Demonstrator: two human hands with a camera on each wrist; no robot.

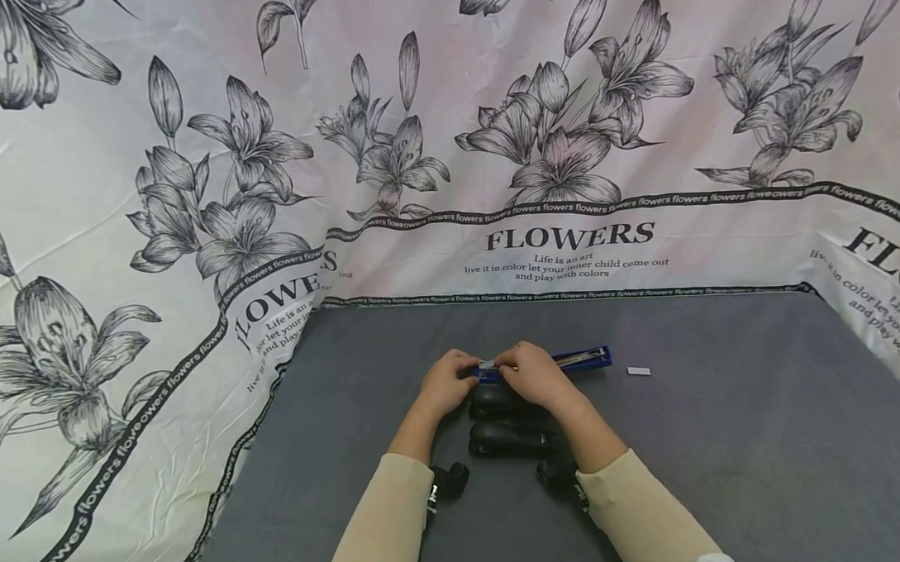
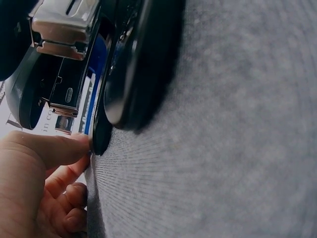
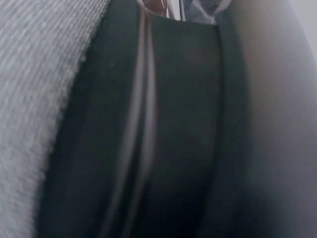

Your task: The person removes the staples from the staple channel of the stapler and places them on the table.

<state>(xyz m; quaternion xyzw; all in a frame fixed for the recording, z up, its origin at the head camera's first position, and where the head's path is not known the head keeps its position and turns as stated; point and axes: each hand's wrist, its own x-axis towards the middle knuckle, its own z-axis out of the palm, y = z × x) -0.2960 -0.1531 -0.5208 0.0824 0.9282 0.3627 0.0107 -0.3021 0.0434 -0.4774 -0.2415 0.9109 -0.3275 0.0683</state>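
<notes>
In the head view a long blue stapler (image 1: 591,359) lies opened out, its metal channel facing up. My left hand (image 1: 446,384) pinches its left end between thumb and fingers; in the left wrist view the thumb (image 2: 67,147) presses beside the blue body (image 2: 99,59). Over the same end, my right hand (image 1: 531,372) has its fingertips curled round a small silvery strip of staples (image 1: 487,365) at the channel. Two black staplers (image 1: 511,438) lie just in front of the hands. One black stapler (image 3: 183,109) fills the right wrist view, which hides the right fingers.
A small whitish staple strip (image 1: 638,371) lies on the grey cloth-covered table (image 1: 724,453), right of the blue stapler. Behind the table and at its sides hangs a flower-printed curtain (image 1: 405,266). The black staplers sit between the two forearms.
</notes>
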